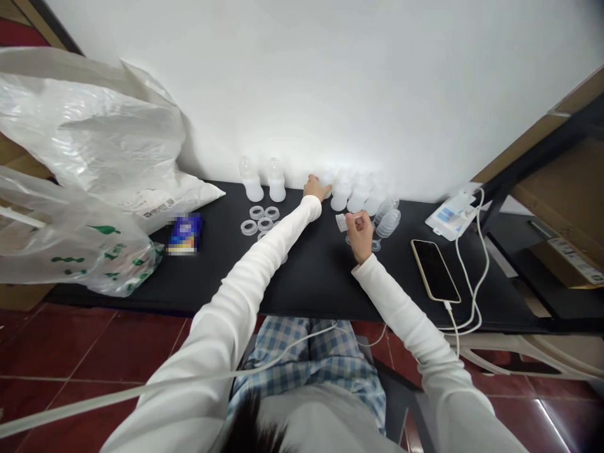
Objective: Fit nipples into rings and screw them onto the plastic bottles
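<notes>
My left hand (315, 187) reaches to the far edge of the black table (321, 270) and closes on a translucent plastic bottle (326, 182) in the row by the wall. My right hand (359, 234) is held in a fist nearer to me, pinching a small clear plastic cap (341, 221). More translucent bottles (352, 196) stand to the right of my left hand. Two capped bottles (263, 178) stand to its left. Several white plastic rings (260, 219) lie on the table in front of those two. A stack of clear domed lids (387, 220) lies beside my right hand.
A phone (435, 270) on a white cable lies at the right, with a white packet (452, 215) behind it. Large plastic bags (89, 170) fill the left end of the table. A small blue packet (185, 233) lies beside them. A dark shelf frame (542, 157) stands at the right.
</notes>
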Motion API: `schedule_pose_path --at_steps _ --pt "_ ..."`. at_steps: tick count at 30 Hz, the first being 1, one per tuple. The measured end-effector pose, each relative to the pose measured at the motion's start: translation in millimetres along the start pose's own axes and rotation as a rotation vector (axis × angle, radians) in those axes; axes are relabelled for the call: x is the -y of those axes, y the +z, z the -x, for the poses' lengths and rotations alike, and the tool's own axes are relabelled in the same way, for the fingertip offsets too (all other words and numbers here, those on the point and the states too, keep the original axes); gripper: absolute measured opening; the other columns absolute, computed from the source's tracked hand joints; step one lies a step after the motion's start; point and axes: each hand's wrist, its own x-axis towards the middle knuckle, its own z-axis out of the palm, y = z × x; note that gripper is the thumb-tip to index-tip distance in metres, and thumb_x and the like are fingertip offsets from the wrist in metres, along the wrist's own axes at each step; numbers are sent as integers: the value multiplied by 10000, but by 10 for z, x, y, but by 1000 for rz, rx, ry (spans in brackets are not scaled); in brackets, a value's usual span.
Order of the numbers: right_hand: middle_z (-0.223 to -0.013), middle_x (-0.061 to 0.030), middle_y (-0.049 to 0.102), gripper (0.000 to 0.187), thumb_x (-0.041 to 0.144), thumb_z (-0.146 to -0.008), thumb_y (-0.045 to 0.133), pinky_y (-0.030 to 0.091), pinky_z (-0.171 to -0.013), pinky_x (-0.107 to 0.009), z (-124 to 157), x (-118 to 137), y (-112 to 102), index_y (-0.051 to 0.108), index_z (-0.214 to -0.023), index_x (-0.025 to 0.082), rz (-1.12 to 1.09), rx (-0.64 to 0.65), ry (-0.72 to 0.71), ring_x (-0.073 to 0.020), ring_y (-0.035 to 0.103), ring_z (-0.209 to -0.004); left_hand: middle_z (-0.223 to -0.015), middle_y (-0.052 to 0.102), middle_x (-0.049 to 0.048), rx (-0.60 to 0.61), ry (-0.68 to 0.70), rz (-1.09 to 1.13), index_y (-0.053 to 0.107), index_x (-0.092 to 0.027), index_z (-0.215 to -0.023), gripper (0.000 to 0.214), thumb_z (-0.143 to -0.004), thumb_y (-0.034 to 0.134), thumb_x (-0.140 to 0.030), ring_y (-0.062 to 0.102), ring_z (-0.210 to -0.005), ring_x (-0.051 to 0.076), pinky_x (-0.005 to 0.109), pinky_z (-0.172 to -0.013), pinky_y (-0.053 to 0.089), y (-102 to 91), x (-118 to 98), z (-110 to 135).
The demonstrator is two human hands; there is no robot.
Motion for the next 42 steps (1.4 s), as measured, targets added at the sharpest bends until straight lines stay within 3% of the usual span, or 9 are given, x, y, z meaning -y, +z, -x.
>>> schedule_pose_path --at_steps 6,10,14,19,25,29,33,36,42 --pt "-867 -24 633 400 611 -850 635 534 -700 -312 23 39 -9 522 -953 241 37 -25 -57 -159 629 -776 -983 505 46 168 192 -196 548 -210 -1045 434 -708 816 -256 584 -993 244 446 -1045 434 -553 -46 357" --pt "-913 -34 648 393 584 -869 632 555 -755 -334 14 -36 -4 529 -1035 243 65 -11 -79 -169 657 -821 -1171 464 75 317 442 -328 584 -231 -1184 556 -685 829 -221 529 -1186 275 434 -1082 412 -1010 -51 735" --pt "-938 -40 674 367 553 -873 652 571 -835 -367 32 -62 7 548 -1050 248 100 104 -145 -188 676 -895 -1335 484 112 359 588 -518 583 -271 -1290 522 -796 730 -187 445 -1331 324 479 -1127 312 -1258 15 1015" --pt "-1061 -66 689 278 481 -912 624 580 -857 -397 34 -9 -41 622 -1079 259 255 209 -267 -198 670 -897 -1265 519 106 350 595 -559 634 -308 -1308 516 -811 770 -302 470 -1301 336 519 -1127 282 -1340 120 1096" --pt "-1074 -65 702 209 431 -932 603 572 -920 -429 13 4 -80 648 -1058 270 324 283 -352 -226 669 -1001 -1190 526 77 415 648 -352 652 -300 -1305 525 -800 784 -356 541 -1202 259 440 -1102 403 -1426 119 1054" --pt "-1088 -70 710 167 420 -932 612 560 -943 -442 34 40 -82 650 -990 268 292 287 -385 -237 667 -1058 -1137 626 59 380 552 -201 660 -286 -1275 506 -792 785 -375 602 -1109 231 423 -1070 443 -1433 53 1122" --pt "-1096 -80 712 181 434 -940 594 531 -983 -482 60 85 -94 644 -899 265 320 289 -390 -251 665 -1059 -1033 718 57 377 379 -28 728 -224 -1030 295 -828 714 -437 653 -1015 222 369 -1002 490 -1386 6 1173" --pt "-1103 -84 712 200 433 -960 555 518 -999 -491 84 88 -94 641 -888 267 337 319 -408 -254 663 -1069 -926 736 45 377 302 29 732 -209 -880 286 -840 666 -484 668 -936 209 309 -904 522 -1372 -7 1186" --pt "-1089 -75 721 270 512 -926 588 551 -943 -435 94 69 -73 657 -1032 273 334 372 -358 -242 676 -1022 -819 730 28 356 305 8 737 -200 -808 289 -874 607 -450 667 -819 190 279 -789 523 -1418 -22 1191"
